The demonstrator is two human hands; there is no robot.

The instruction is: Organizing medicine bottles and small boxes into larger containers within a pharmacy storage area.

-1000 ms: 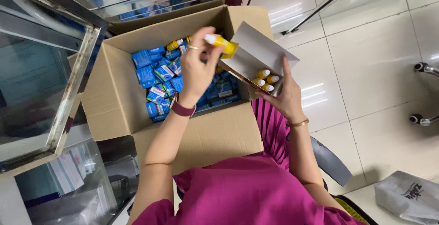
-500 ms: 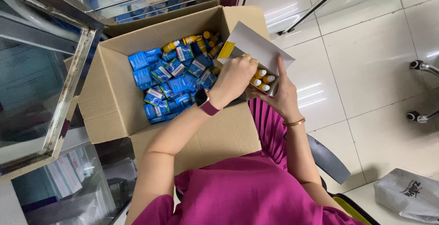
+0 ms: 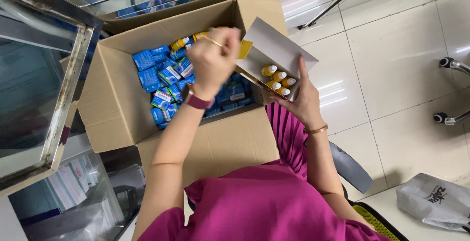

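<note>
A large cardboard box (image 3: 147, 118) holds small blue cartons (image 3: 164, 82), while the right hand (image 3: 303, 101) grips a small white box (image 3: 276, 57) of yellow-capped bottles (image 3: 278, 78) at its right edge and the left hand (image 3: 213, 57) hovers, fingers curled, contents unclear.

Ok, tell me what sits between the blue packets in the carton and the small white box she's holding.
In the head view, the left hand hangs there above the carton, between the blue packets and the small white box in the right hand.

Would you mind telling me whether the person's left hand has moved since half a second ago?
Yes. The left hand has drawn back from the small white bottle tray, leftward and farther over the large brown cardboard box of blue packets.
</note>
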